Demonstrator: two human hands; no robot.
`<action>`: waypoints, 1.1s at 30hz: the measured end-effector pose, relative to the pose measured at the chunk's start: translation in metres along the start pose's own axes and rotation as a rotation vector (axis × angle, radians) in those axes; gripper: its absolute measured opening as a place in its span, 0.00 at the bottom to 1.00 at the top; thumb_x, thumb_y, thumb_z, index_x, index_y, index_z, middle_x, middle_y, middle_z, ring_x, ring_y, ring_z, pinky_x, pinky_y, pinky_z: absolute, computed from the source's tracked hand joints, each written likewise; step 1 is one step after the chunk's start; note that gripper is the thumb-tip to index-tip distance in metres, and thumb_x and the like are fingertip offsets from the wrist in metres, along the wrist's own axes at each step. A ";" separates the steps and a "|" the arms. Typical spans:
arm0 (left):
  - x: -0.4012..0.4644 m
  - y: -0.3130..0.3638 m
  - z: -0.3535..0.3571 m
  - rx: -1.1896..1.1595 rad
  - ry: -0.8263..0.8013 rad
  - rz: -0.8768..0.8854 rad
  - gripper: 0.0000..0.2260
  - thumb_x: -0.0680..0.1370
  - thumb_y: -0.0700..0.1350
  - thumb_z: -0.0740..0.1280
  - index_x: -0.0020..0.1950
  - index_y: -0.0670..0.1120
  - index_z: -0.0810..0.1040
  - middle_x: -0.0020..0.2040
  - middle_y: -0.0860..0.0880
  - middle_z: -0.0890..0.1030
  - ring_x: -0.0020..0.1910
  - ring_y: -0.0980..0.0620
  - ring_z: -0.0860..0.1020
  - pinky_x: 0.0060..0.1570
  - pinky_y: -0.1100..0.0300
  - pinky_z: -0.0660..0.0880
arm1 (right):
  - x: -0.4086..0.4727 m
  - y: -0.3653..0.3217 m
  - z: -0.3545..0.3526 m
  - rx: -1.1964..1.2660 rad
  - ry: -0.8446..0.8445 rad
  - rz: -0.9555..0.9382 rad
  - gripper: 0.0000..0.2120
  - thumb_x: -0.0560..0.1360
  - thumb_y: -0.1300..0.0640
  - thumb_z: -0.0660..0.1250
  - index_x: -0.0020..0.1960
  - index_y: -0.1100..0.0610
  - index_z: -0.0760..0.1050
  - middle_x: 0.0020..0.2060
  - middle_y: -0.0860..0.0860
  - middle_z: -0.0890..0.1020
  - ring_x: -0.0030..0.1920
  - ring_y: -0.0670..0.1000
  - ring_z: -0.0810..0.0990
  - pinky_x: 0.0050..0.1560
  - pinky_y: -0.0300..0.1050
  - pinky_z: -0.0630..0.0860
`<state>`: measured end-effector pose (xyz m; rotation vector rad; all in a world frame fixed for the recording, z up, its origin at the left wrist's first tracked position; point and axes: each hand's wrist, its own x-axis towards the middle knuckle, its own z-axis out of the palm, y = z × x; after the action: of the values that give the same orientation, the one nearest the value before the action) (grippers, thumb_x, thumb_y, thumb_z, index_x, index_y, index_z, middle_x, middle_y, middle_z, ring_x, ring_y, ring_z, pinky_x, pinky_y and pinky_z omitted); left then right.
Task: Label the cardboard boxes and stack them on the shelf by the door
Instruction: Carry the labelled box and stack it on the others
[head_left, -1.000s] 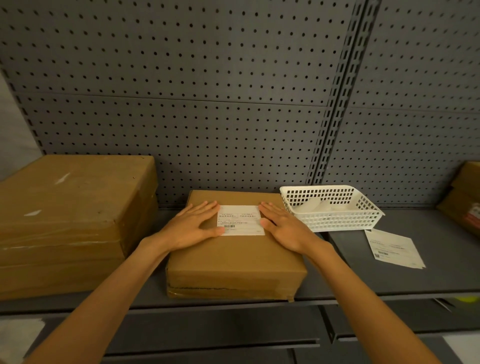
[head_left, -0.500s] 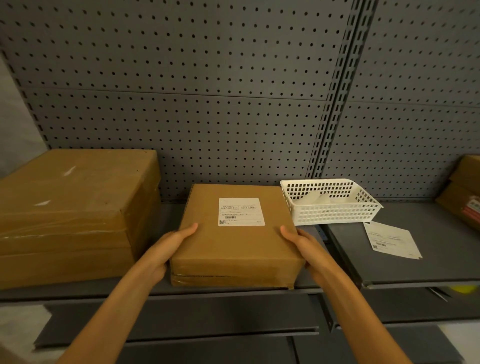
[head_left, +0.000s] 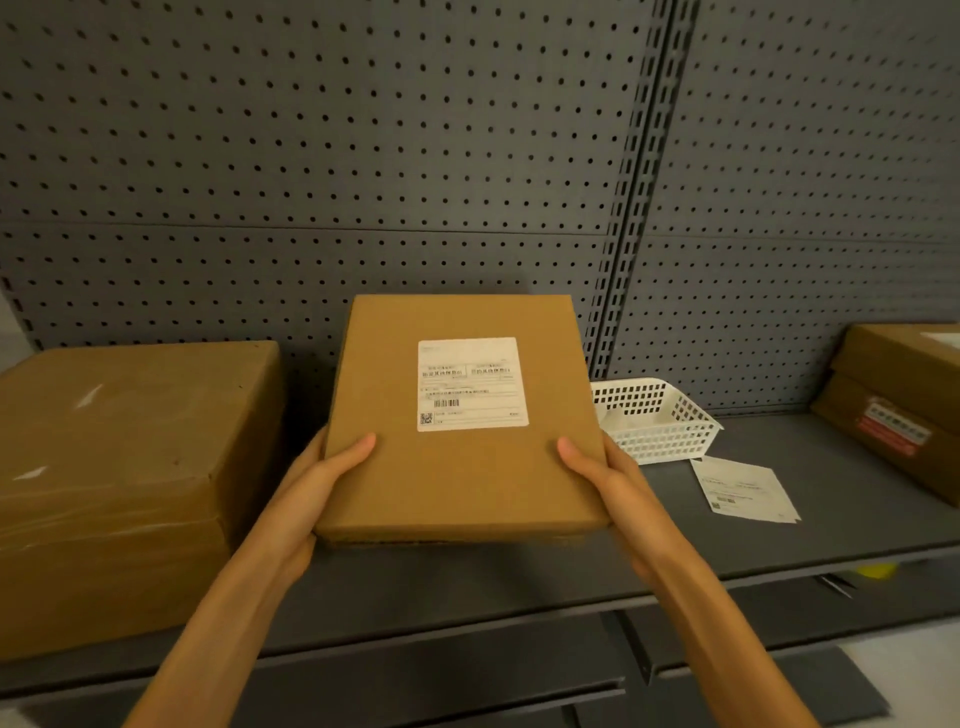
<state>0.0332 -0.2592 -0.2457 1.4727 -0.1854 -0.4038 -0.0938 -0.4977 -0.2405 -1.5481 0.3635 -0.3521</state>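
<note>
While left hand (head_left: 317, 488) and right hand (head_left: 605, 480) grip labelled box (head_left: 457, 467), fingers hidden beneath; label (head_left: 471, 383) print illegible.

Labelled box (head_left: 457, 467) left of basket (head_left: 655, 420)

I see a dark grey shelf (head_left: 519, 577) with a pegboard back. On it at the left sits 1 large taped cardboard box (head_left: 119, 467). Right of centre stands a white plastic basket (head_left: 660, 421), with a loose paper label (head_left: 745, 489) lying flat just in front of it. At the far right are more cardboard boxes (head_left: 898, 405).
</note>
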 end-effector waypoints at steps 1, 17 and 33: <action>0.000 0.008 0.003 0.011 -0.012 0.048 0.43 0.54 0.67 0.75 0.67 0.58 0.68 0.57 0.54 0.79 0.55 0.51 0.78 0.49 0.55 0.74 | -0.001 -0.008 -0.001 0.001 0.009 -0.046 0.19 0.73 0.47 0.67 0.63 0.45 0.72 0.55 0.44 0.82 0.53 0.44 0.82 0.50 0.39 0.77; 0.041 0.047 0.115 -0.109 -0.367 0.271 0.32 0.66 0.56 0.72 0.69 0.63 0.67 0.56 0.61 0.80 0.50 0.63 0.80 0.47 0.62 0.73 | -0.039 -0.044 -0.079 0.020 0.381 -0.299 0.23 0.71 0.48 0.67 0.65 0.43 0.70 0.55 0.42 0.82 0.53 0.45 0.82 0.45 0.37 0.79; -0.056 0.019 0.353 -0.103 -0.780 0.215 0.28 0.67 0.54 0.68 0.68 0.58 0.69 0.54 0.60 0.80 0.52 0.59 0.78 0.51 0.60 0.73 | -0.211 -0.038 -0.252 -0.041 0.874 -0.329 0.27 0.68 0.44 0.67 0.66 0.44 0.69 0.54 0.42 0.82 0.52 0.45 0.82 0.44 0.38 0.80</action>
<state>-0.1440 -0.5640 -0.1848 1.1166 -0.9207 -0.7840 -0.3942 -0.6305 -0.1992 -1.4238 0.7901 -1.2955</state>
